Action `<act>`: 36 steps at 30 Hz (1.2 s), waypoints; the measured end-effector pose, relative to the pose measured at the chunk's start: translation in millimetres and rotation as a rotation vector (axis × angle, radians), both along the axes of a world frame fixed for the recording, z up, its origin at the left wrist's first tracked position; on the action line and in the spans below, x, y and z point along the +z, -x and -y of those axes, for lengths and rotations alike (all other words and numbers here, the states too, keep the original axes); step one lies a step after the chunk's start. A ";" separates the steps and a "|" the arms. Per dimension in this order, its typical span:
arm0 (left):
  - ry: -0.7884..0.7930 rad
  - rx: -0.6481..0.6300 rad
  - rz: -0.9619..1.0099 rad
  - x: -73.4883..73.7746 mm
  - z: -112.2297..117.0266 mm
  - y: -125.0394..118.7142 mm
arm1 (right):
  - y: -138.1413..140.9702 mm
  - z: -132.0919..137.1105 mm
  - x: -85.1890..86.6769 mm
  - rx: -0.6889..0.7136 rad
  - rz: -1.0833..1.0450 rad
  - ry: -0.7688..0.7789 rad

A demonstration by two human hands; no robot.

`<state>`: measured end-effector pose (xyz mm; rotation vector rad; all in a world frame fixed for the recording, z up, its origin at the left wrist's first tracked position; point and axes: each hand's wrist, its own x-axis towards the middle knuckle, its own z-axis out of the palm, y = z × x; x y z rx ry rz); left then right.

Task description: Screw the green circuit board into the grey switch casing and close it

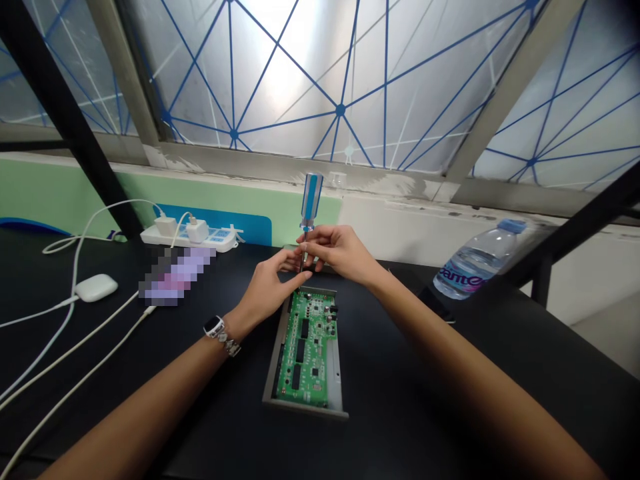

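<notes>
A green circuit board lies in a shallow grey metal case on the black table. A screwdriver with a blue and clear handle stands upright over the board's far left corner. My right hand pinches its shaft just below the handle. My left hand, with a watch on the wrist, has its fingertips closed on the lower shaft near the tip. The tip itself is hidden behind my fingers.
A white power strip with two chargers sits at the back left, its white cables trailing across the table. A white earbud case lies at the left. A plastic water bottle lies at the right. A black frame bar crosses at right.
</notes>
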<state>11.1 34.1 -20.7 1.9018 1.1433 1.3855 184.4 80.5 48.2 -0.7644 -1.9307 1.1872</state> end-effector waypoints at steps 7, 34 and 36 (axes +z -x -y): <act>-0.022 0.108 0.034 -2.7 0.8 -6.5 | 6.3 1.0 -6.5 -0.074 -0.032 -0.051; 0.128 -0.217 0.021 -4.4 -6.2 5.4 | -1.5 5.5 7.4 0.158 0.009 0.114; 0.120 -0.186 -0.021 -4.6 -5.6 5.3 | -1.6 4.7 6.7 0.145 0.012 0.127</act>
